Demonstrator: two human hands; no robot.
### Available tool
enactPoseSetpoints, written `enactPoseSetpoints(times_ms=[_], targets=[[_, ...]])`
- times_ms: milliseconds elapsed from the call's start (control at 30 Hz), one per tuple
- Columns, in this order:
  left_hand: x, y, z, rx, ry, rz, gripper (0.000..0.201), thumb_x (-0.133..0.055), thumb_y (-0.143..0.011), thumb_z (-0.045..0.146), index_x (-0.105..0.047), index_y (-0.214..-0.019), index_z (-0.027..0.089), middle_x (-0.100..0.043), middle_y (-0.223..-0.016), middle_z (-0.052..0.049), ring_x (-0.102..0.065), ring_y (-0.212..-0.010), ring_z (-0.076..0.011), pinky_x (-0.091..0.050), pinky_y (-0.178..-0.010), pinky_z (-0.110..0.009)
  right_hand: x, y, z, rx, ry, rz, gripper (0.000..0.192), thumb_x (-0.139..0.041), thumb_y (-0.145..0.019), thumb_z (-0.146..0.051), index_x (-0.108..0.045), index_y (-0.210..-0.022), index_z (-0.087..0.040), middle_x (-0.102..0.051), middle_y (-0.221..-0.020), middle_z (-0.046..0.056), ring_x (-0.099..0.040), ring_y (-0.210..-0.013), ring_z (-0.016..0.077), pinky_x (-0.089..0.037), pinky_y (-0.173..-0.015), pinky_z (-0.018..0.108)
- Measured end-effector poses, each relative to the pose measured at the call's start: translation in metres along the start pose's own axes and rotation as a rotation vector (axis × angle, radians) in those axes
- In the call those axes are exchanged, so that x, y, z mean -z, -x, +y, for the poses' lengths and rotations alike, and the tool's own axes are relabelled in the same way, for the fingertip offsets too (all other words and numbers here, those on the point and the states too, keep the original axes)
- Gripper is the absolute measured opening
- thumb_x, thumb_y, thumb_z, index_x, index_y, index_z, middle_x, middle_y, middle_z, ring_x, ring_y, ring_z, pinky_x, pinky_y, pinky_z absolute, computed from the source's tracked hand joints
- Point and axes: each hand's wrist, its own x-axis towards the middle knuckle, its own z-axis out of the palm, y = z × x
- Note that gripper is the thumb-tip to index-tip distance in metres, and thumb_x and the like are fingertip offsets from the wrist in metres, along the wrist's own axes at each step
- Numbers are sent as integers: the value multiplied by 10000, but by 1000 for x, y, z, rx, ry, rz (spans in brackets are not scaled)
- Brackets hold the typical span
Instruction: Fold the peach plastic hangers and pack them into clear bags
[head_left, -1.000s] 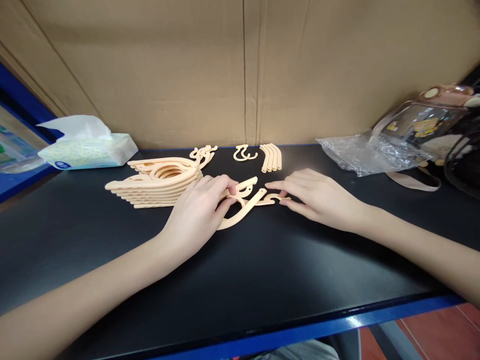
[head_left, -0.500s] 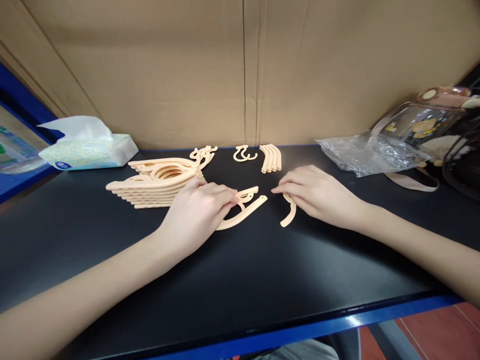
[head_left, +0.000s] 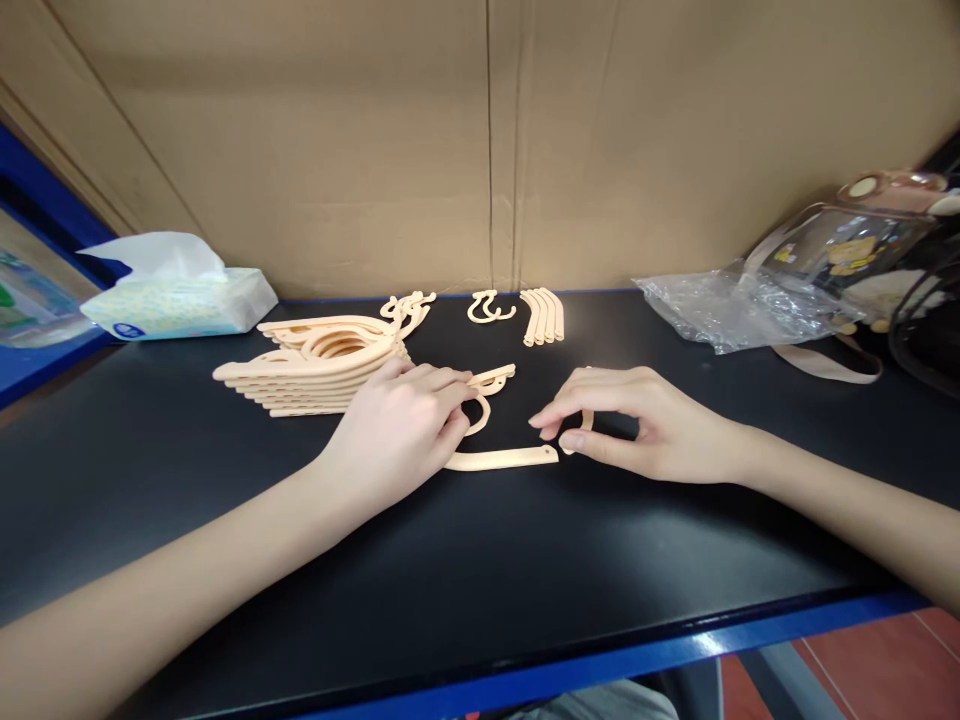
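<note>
My left hand point(head_left: 409, 415) is closed on a cream plastic folding hanger at the centre of the table. From under its fingers come a ring-shaped part, a short upper piece point(head_left: 495, 377) and a long arm point(head_left: 510, 458) reaching right. My right hand point(head_left: 615, 420) is open beside it, thumb and fingers apart. A small curved cream piece point(head_left: 588, 420) lies behind its fingers, mostly hidden. Left of my left hand is a stack of cream hangers point(head_left: 315, 370). Behind are loose hooks point(head_left: 491, 307), a hook cluster point(head_left: 409, 310) and several curved strips point(head_left: 544, 316).
A tissue pack point(head_left: 180, 300) stands at the back left. A crumpled clear plastic bag point(head_left: 739, 305) and a clear bottle with a strap point(head_left: 847, 245) are at the right. Cardboard point(head_left: 337, 150) walls the rear; a blue edge point(head_left: 600, 660) runs along the table's front.
The hanger's long arm has swung down towards me, away from the upper piece. My right hand has turned and opened, its thumb now nearer me and apart from the fingers.
</note>
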Motion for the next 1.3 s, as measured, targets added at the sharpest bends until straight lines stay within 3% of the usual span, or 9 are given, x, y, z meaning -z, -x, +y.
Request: enactPoseSetpoints(times_ms=[67, 200, 400, 533, 733, 933, 1033, 1133, 1300], targets=[[1, 0, 2, -3, -4, 10, 307, -418, -911, 150, -703, -1022, 126, -722, -1116, -70, -672, -948, -269, -477, -814, -436, -1, 0, 3, -66, 66, 84, 174, -539, -940, -280, -667, -1024, -197, -697, -833, 3, -618, -757, 123, -466, -669, 253], [5, -1, 10, -20, 125, -8, 295, -408, -964, 239, -654, -1097, 144, -684, -1166, -72, -638, -989, -252, -486, -811, -410, 2, -2, 13, -237, 497, 216, 239, -588, -904, -367, -616, -748, -188, -633, -683, -8, -563, -625, 128, -364, -553, 261], [4, 0, 18, -130, 317, -95, 288, -490, -957, 398, -540, -1130, 174, -595, -1297, -99, -514, -1244, -239, -435, -970, -377, 5, -6, 18, -411, 698, 168, 314, -663, -837, -432, -569, -658, -192, -635, -664, -1, -555, -621, 159, -302, -547, 268], [1, 1, 18, -156, 340, -146, 165, -496, -955, 351, -520, -990, 192, -576, -1299, -110, -438, -1329, -231, -390, -1040, -382, 2, -6, 19, -379, 665, 102, 214, -660, -848, -365, -592, -739, -195, -655, -753, 3, -571, -701, 180, -359, -648, 299], [0, 2, 12, -120, 395, -227, 167, -493, -949, 376, -486, -918, 212, -527, -1339, -121, -326, -1412, -276, -334, -1107, -503, 3, -4, 25, -130, 368, 1, 74, -533, -926, -178, -558, -863, -209, -653, -857, -24, -574, -828, 142, -377, -847, 313], [3, 1, 8, -144, 429, -307, 126, -477, -947, 338, -504, -905, 222, -505, -1362, -100, -274, -1443, -259, -254, -1164, -538, 1, -3, 28, -95, 281, 21, 213, -507, -859, -45, -571, -967, -217, -682, -946, -15, -581, -921, 146, -380, -877, 306], [5, 0, 8, -141, 433, -310, 108, -493, -922, 299, -503, -856, 214, -516, -1343, -102, -298, -1432, -269, -254, -1164, -547, 0, -3, 28, -98, 249, 16, 198, -540, -861, -92, -581, -1004, -222, -692, -961, -10, -587, -943, 158, -384, -882, 317], [6, 0, 9, -137, 448, -293, 83, -510, -888, 248, -489, -818, 209, -540, -1302, -104, -316, -1422, -275, -257, -1163, -551, 0, -4, 27, -123, 209, 25, 32, -584, -903, -237, -597, -928, -222, -683, -971, 6, -586, -938, 173, -390, -870, 331], [5, 0, 11, -131, 456, -269, 69, -514, -876, 237, -470, -831, 211, -564, -1272, -111, -317, -1423, -279, -248, -1159, -579, 3, -6, 26, -97, 251, 29, 121, -531, -952, -267, -576, -852, -215, -667, -927, 17, -584, -894, 177, -374, -877, 357]])
